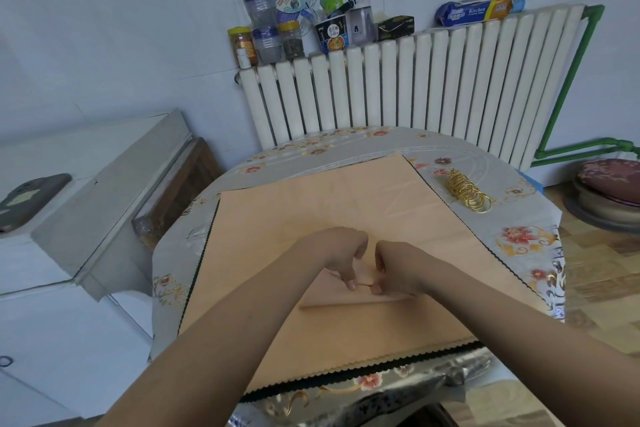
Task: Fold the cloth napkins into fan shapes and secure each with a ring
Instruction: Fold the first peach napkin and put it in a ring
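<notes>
— White tiles run behind a ribbed radiator whose top carries jars, a cup and a blue kitchen roll. What sits in front of it?

— Just before it stands a round tabletop under a flowered plastic cover, and a large peach napkin with pinked edges lies flat over most of it.

— And the hands?

— Both are at the middle of the cloth, close together. The left hand and the right hand each curl their fingers down and pinch a narrow raised pleat, thumbs nearly touching. A folded strip of the same cloth lies just below them, toward the person.

— Any rings about?

— A heap of gold rings lies on the tabletop at the far right, beside the napkin's edge and well apart from the hands.
</notes>
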Motion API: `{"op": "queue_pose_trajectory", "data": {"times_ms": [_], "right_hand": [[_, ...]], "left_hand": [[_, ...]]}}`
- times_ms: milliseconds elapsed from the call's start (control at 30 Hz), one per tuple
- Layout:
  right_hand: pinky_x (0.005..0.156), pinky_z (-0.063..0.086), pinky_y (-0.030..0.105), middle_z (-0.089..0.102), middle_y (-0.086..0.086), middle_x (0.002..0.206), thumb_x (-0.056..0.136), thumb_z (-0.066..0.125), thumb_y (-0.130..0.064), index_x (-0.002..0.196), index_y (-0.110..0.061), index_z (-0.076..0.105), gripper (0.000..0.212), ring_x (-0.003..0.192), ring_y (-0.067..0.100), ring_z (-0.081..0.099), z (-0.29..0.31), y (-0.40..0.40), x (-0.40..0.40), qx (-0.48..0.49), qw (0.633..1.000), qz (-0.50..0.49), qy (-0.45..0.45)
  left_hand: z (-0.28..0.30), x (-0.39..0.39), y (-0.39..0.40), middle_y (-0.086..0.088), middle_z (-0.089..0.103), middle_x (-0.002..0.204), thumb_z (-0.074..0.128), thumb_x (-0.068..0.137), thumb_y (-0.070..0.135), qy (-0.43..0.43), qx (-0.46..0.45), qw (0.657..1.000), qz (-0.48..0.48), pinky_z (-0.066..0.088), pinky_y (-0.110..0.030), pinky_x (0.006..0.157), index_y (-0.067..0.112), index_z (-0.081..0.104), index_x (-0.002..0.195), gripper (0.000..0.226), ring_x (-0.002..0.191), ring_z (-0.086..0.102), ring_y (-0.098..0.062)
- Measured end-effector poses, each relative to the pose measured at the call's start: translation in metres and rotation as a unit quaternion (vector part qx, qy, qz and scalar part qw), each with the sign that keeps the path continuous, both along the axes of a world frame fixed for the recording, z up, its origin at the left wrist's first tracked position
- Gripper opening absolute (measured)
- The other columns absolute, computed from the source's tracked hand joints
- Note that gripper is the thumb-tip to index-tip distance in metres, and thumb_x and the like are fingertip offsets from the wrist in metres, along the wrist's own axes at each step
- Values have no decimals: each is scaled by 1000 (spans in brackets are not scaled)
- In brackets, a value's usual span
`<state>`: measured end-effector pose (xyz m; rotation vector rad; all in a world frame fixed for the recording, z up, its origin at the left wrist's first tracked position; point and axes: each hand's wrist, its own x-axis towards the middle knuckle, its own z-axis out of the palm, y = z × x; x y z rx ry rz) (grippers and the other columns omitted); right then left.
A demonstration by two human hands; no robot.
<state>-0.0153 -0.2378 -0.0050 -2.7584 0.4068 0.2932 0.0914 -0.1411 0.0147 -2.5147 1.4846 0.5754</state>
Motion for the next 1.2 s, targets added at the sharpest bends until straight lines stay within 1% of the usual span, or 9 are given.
{"op": "queue_pose_trajectory", "data": {"times_ms": [133, 367, 500, 667, 800, 900, 967, 1067, 1200], "right_hand": [[85, 42, 28, 58, 10, 123, 86, 63, -35, 126, -7, 51, 50, 114, 25, 53, -2, 3, -2, -14, 1000, -10, 17], [58, 34, 25, 56, 4, 80, 85, 63, -37, 81, -8, 55, 30, 87, 26, 53, -1, 4, -8, -15, 999, -27, 23], [71, 35, 24, 60, 11, 116, 88, 60, -35, 111, -6, 58, 37, 109, 28, 56, -2, 7, -11, -18, 1000, -22, 0], [70, 33, 26, 60, 13, 115, 91, 53, -37, 108, -7, 60, 35, 107, 29, 56, -10, 12, -19, -48, 998, -5, -29], [75, 37, 31, 58, 13, 110, 92, 52, -31, 104, -6, 58, 29, 105, 28, 54, -17, 18, -30, -135, 984, 44, -110], [50, 38, 26, 59, 7, 69, 55, 83, -27, 68, -11, 60, 31, 65, 27, 59, -25, 20, -29, -188, 953, 63, -230], [40, 33, 25, 52, 1, 56, 49, 81, -25, 57, -16, 54, 29, 50, 22, 52, -28, 19, -23, -183, 934, 44, -303], [42, 33, 26, 51, 1, 60, 64, 65, -24, 60, -14, 54, 15, 52, 22, 50, -28, 22, -19, -156, 914, 38, -373], [48, 29, 23, 53, -5, 61, 57, 67, -22, 63, -20, 56, 13, 57, 17, 54, -43, 24, -20, -89, 928, 75, -355]], "left_hand": [[4, -3, -2, -8, 54, 125, 80, 73, 25, 5, 38, 999, 7, 40, -35, 85, 15, 48, 124, 61, 112, 49, -27], [10, -11, -2, -8, 60, 117, 74, 80, 29, -24, 55, 998, -17, 38, -30, 76, 11, 60, 118, 44, 109, 53, -27], [13, -18, 5, -9, 62, 112, 70, 83, 31, -57, 49, 997, -34, 42, -33, 78, 9, 62, 111, 37, 105, 55, -27], [15, -30, 11, -9, 63, 110, 66, 86, 35, -108, 66, 991, -50, 42, -33, 76, 12, 63, 108, 32, 104, 56, -28], [22, -41, 19, -10, 64, 104, 61, 89, 33, -121, 72, 988, -58, 39, -32, 68, 11, 62, 103, 27, 94, 57, -27], [31, -48, 29, -9, 64, 100, 55, 90, 25, -208, 47, 974, -71, 38, -32, 64, 12, 62, 101, 18, 88, 58, -27], [39, -52, 31, -8, 64, 99, 49, 91, 17, -292, 31, 952, -87, 34, -33, 64, 13, 61, 99, 15, 89, 61, -27], [43, -59, 40, -3, 66, 89, 54, 87, 12, -351, 20, 929, -112, 30, -31, 64, 15, 60, 91, 7, 81, 62, -22], [13, -71, 67, 6, 58, 53, 80, 61, 34, -379, 28, 918, -113, 37, -23, 55, 25, 58, 60, 24, 49, 55, -10]]}}
